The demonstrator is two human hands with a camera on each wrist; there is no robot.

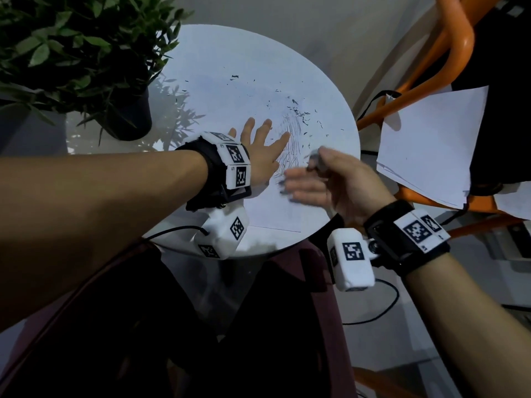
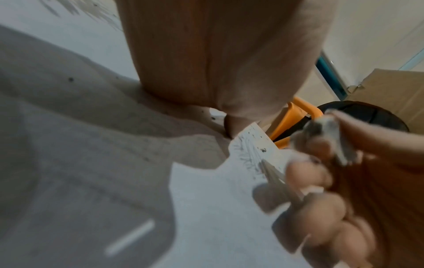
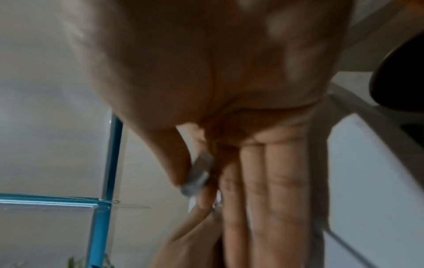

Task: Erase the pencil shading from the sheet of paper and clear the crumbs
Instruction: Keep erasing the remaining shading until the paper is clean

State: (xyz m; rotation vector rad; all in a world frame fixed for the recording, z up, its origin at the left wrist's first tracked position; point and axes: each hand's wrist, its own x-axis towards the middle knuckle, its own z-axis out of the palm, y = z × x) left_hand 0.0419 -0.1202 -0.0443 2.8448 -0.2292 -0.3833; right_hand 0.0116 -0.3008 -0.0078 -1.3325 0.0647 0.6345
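A white sheet of paper (image 1: 230, 96) lies on a round white table (image 1: 267, 242). Grey pencil shading (image 1: 291, 139) marks the sheet's right part, with dark eraser crumbs (image 1: 298, 112) scattered beyond it. My left hand (image 1: 260, 150) presses flat on the sheet just left of the shading, fingers spread. My right hand (image 1: 324, 179) hovers over the shading's near end. It pinches a smudged grey eraser (image 1: 316, 161) between thumb and forefinger, its other fingers straight and blurred. The left wrist view shows the eraser (image 2: 330, 134) above the shading (image 2: 247, 154). The right wrist view shows the pinched eraser (image 3: 198, 174).
A potted plant (image 1: 71, 53) stands at the table's left edge. Right of the table, an orange chair (image 1: 457, 53) carries loose white sheets (image 1: 431, 145) and a black bag (image 1: 505, 81). Cables hang below the table's near edge.
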